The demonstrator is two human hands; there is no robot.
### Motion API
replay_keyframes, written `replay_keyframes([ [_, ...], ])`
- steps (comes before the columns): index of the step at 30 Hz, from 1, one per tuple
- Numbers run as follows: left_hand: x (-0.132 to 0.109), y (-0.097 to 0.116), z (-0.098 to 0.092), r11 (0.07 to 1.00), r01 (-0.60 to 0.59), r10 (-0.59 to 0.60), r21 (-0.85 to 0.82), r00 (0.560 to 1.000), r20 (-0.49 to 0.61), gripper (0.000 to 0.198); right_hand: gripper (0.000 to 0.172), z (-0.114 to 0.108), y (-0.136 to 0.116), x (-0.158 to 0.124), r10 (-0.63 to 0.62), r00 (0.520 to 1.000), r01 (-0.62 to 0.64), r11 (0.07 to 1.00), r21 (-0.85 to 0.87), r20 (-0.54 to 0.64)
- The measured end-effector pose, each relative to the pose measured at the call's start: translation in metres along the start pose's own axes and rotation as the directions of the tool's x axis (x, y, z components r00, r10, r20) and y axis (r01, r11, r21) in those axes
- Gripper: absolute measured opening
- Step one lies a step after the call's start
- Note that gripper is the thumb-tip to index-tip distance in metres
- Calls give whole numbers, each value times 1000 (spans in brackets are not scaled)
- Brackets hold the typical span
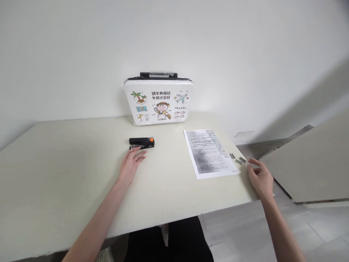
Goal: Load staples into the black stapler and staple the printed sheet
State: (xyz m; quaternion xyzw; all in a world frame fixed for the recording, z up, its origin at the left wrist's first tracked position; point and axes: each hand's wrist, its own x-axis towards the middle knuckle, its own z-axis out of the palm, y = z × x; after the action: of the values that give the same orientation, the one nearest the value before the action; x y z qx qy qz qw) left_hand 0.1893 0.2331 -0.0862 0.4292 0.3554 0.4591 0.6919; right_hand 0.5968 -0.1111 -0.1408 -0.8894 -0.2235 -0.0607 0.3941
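Note:
A black stapler with an orange end (141, 142) lies on the cream table (68, 174). My left hand (130, 164) rests flat just in front of it, fingers stretched out, fingertips almost touching the stapler. A printed sheet of paper (209, 153) lies to the right. Beside its right edge lie small grey strips of staples (236, 159). My right hand (260, 176) is at the table's right edge, right next to the staple strips, fingers loosely curled and apart, holding nothing.
A white carry case with cartoon prints and a black handle (158, 100) stands upright against the wall at the back of the table. A second cream tabletop (313, 163) is at the right, across a gap of tiled floor.

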Motion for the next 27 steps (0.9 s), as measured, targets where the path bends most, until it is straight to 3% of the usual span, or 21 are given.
replay_keyframes([
  [13, 4, 1, -5, 999, 21, -21, -28, 1000, 9, 26, 43, -1, -2, -3, 77, 997, -76, 997, 26, -11],
  [16, 3, 1, -5, 1000, 30, -30, 1, 999, 24, 27, 44, 0, -4, -6, 63, 994, -60, 998, 36, -90],
  [19, -1, 3, -3, 998, 36, -38, 42, 998, 48, 27, 41, 1, -10, -11, -110, 970, 105, 994, -34, -216],
  [21, -3, 5, -3, 996, 52, -58, 73, 994, 92, 29, 38, 3, -17, -17, -251, 943, 235, 967, -96, -218],
  [27, -5, 10, -9, 987, 143, -157, 76, 959, 238, 39, 34, 19, -48, -37, -531, 847, 532, 845, -47, 31],
])
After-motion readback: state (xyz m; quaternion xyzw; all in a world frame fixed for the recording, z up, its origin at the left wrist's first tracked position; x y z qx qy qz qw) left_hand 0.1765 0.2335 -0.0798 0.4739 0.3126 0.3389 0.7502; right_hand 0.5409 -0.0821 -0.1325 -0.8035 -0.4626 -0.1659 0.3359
